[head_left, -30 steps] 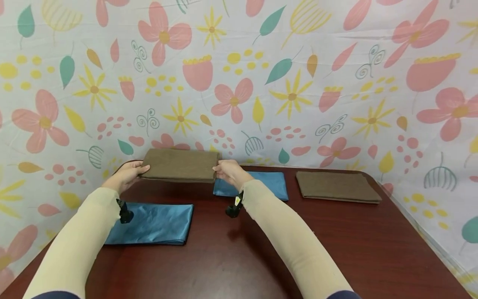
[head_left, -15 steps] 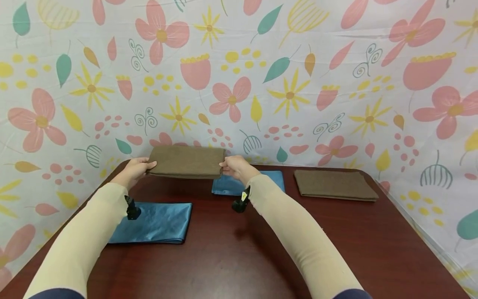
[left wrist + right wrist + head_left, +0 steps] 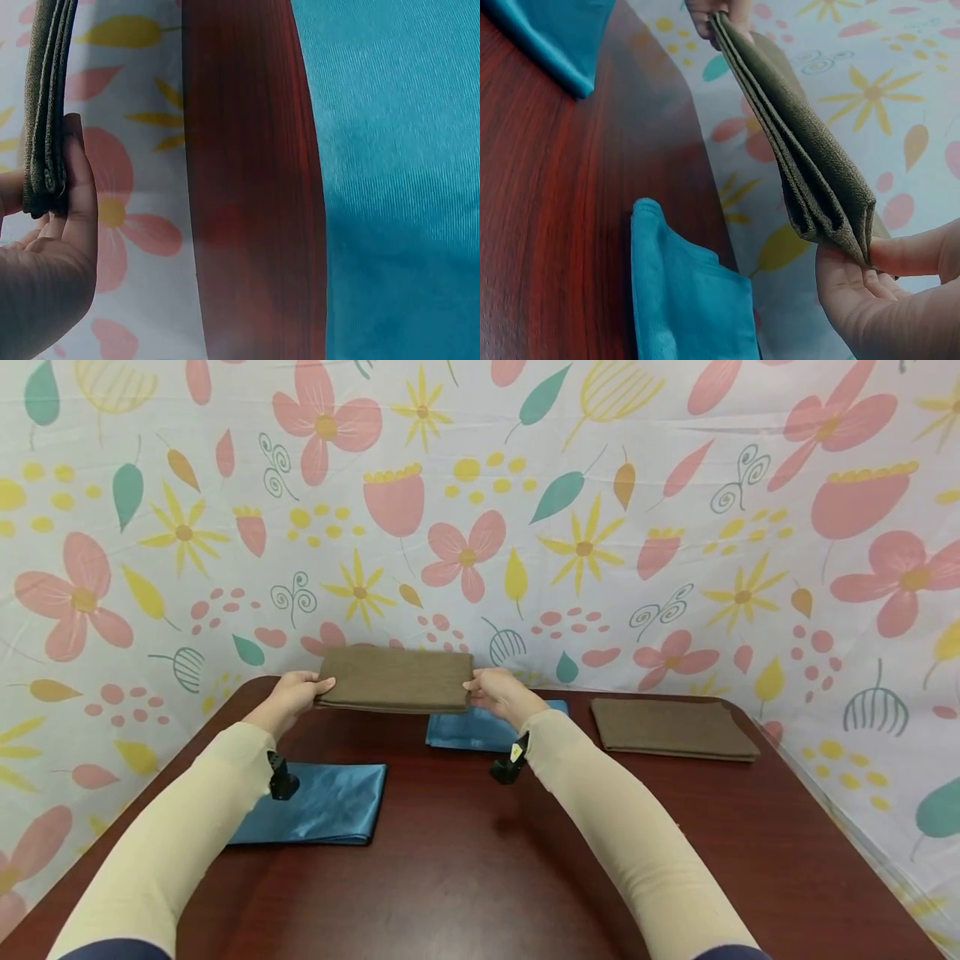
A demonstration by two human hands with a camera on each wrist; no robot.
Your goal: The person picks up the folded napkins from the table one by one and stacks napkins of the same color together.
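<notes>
A folded brown cloth (image 3: pixel 397 679) hangs above the far part of the table, held level between both hands. My left hand (image 3: pixel 295 697) pinches its left end, thumb on top and fingers underneath. The right hand (image 3: pixel 501 692) pinches the opposite end in the same way. In the right wrist view the brown cloth (image 3: pixel 802 142) shows several stacked layers along its edge. Below and behind the right hand lies a folded blue cloth (image 3: pixel 465 729), partly hidden by that hand. A shiny folded blue cloth (image 3: pixel 330 802) lies nearer, partly covered by the left forearm.
Another folded brown cloth (image 3: pixel 671 728) lies at the table's back right. The dark red wooden table (image 3: pixel 450 877) meets a wall hanging (image 3: pixel 465 468) with a flower print at its far edge. A small black camera (image 3: pixel 282 778) is strapped at the left wrist.
Both hands have carried the brown cloth to the right and slightly upward in the head view, now partly over the back blue cloth. The cloths on the table stay where they lay.
</notes>
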